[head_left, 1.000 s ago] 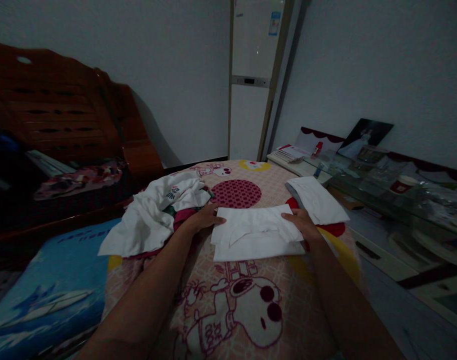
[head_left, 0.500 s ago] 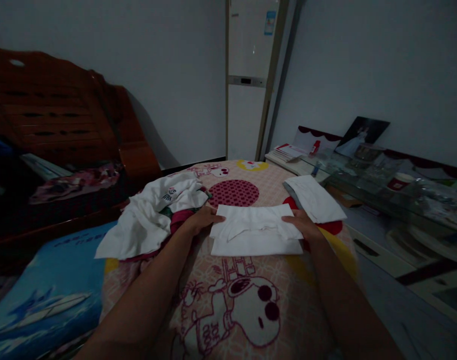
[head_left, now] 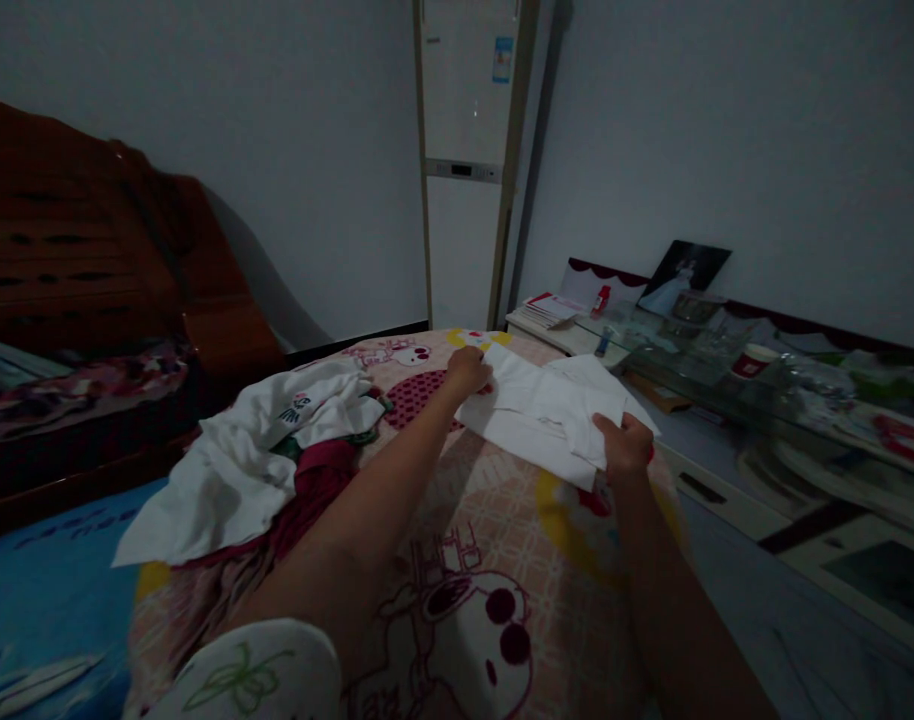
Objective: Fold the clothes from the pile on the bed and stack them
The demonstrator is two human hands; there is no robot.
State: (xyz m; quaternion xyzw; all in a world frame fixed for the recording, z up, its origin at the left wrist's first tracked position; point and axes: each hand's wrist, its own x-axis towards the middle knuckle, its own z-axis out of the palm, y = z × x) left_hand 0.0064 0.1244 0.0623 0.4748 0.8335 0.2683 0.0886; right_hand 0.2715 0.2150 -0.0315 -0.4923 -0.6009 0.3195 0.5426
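A folded white garment (head_left: 532, 415) is held at its two sides, tilted with its right end nearer me. My left hand (head_left: 468, 372) is closed on its far left edge. At the near right corner my right hand (head_left: 623, 443) pinches the cloth. Partly behind it lies another folded white garment (head_left: 588, 375), which the held one overlaps in view; whether they touch I cannot tell. To the left of my left arm a loose pile holds a crumpled white shirt (head_left: 239, 465) with a small dark print, and a dark red cloth (head_left: 326, 475) beneath it.
The patterned cover (head_left: 476, 640) with cartoon dogs lies under the clothes. At right stands a glass-topped cabinet (head_left: 656, 345) with a paper cup (head_left: 755, 362), papers and plastic bags. A wooden bench (head_left: 224, 320) is at left, a blue printed box or mat (head_left: 59, 590) below it.
Both hands have carried the folded white garment to the right and turned it, the left hand going farther away. It now overlaps the other folded garment. The view has swung right.
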